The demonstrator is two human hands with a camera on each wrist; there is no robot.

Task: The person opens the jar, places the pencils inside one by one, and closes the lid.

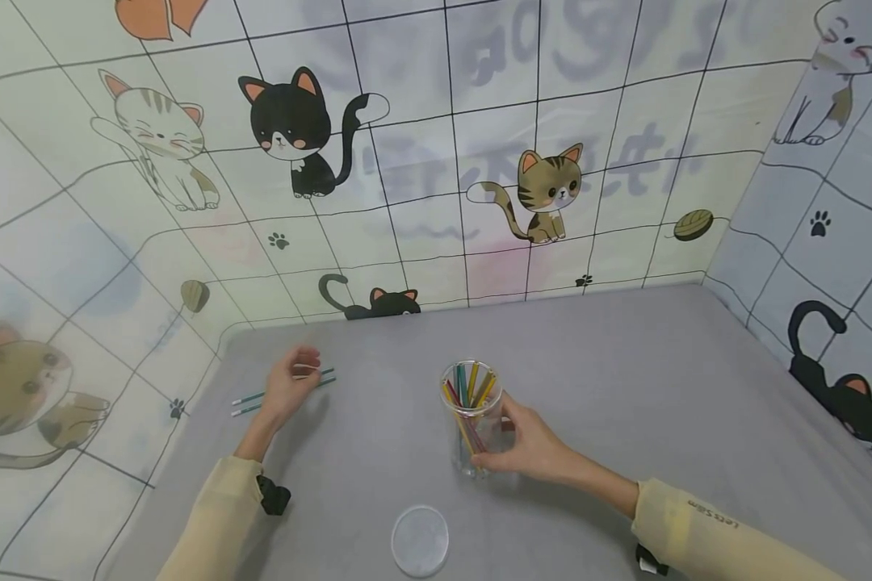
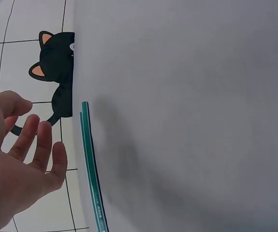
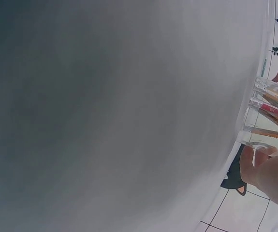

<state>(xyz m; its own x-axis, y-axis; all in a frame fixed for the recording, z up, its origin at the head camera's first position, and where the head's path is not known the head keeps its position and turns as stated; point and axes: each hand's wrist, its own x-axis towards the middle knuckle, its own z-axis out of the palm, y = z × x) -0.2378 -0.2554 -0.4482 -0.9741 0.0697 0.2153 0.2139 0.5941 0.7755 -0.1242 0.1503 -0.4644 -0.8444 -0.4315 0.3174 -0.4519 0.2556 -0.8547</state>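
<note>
My right hand (image 1: 534, 444) grips a tall clear jar (image 1: 462, 452) from its right side, fingers behind and thumb in front. Inside the jar stand several pencils (image 1: 472, 387) in yellow, teal and red, leaning different ways. On the left of the table, two teal pencils (image 1: 249, 398) with white ends lie side by side. Over their far ends is my left hand (image 1: 291, 386), its fingers loosely bent. The left wrist view shows that hand (image 2: 25, 169) holding nothing, beside the teal pencils (image 2: 91, 169). In the right wrist view only the lower jar (image 3: 262, 104) shows, at the edge.
A round translucent lid (image 1: 420, 541) lies flat at the front of the grey table (image 1: 610, 347). Cat-printed cloth walls (image 1: 421, 177) enclose the table at the back and both sides.
</note>
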